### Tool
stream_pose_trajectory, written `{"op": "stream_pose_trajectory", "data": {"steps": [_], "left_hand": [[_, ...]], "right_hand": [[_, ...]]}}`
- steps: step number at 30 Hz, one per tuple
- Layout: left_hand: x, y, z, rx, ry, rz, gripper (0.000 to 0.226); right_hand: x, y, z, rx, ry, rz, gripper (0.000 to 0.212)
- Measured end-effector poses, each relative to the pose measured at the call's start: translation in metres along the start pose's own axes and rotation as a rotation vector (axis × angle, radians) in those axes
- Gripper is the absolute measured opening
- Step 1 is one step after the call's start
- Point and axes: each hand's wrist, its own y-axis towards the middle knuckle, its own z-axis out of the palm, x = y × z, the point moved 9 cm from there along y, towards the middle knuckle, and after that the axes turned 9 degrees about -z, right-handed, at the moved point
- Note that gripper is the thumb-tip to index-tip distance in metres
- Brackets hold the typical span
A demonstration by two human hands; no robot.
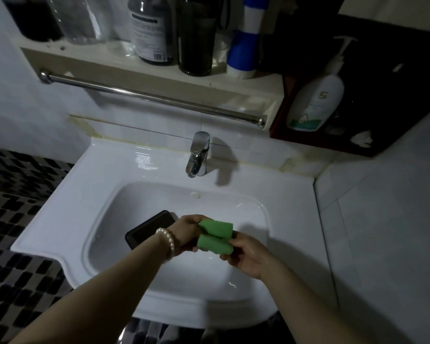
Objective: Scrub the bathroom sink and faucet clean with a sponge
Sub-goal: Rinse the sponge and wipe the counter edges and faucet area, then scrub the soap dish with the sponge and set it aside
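You hold the green sponge (215, 235) over the white sink (159, 194) bowl, folded in two. Your left hand (185, 234) has its grip clamped on one end and your right hand (246, 254) grips the other end. A black flat thing (147, 228) lies inside the bowl. The faucet (198, 155) stands behind it. Bottles, one a dark bottle (196, 36), stand on the shelf (85, 63), but you cannot tell what is in them.

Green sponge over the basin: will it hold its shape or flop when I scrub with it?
Probably soft: the green sponge is folded double between both hands, left hand and right hand. Likely springs open if released. Possibly slippery, since the right hand looks wet.
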Motion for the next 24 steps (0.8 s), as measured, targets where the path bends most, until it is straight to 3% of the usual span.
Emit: {"op": "stream_pose_trajectory", "data": {"steps": [3, 7, 9, 11, 12, 14, 17, 20, 22, 24], "left_hand": [[-0.006, 0.004, -0.004, -0.063, -0.131, 0.032, 0.036], [-0.009, -0.004, -0.009, -0.192, -0.238, 0.088, 0.022], [-0.021, -0.022, -0.014, -0.389, 0.037, 0.316, 0.036], [-0.027, -0.035, 0.016, -0.451, 0.666, 0.558, 0.076], [-0.022, -0.034, 0.031, -0.438, 0.913, 0.635, 0.093], [-0.019, -0.029, 0.042, -0.47, 1.137, 0.676, 0.105], [-0.039, -0.032, 0.035, -0.558, 1.148, 0.748, 0.074], [-0.054, -0.038, 0.033, -0.517, 1.141, 0.754, 0.034], [-0.053, -0.036, 0.03, -0.477, 1.169, 0.699, 0.03], [-0.06, -0.042, 0.029, -0.485, 1.188, 0.72, 0.034]], "right_hand": [[-0.007, 0.001, -0.004, -0.193, 0.31, -0.002, 0.016], [-0.015, 0.001, -0.017, -0.369, 0.507, 0.006, 0.013], [-0.015, 0.0, -0.022, -0.409, 0.536, 0.005, 0.01], [-0.013, -0.002, -0.022, -0.411, 0.516, 0.024, 0.007], [-0.013, -0.003, -0.02, -0.398, 0.495, 0.037, 0.005], [-0.012, -0.007, -0.014, -0.355, 0.41, 0.063, 0.009], [-0.008, -0.016, 0.002, -0.268, 0.206, 0.059, 0.014], [0.007, -0.025, 0.011, -0.161, -0.069, -0.024, 0.023], [0.015, -0.03, 0.019, 0.038, -0.151, -0.039, 0.023], [0.018, -0.036, 0.021, 0.212, -0.07, 0.027, 0.023]]}}
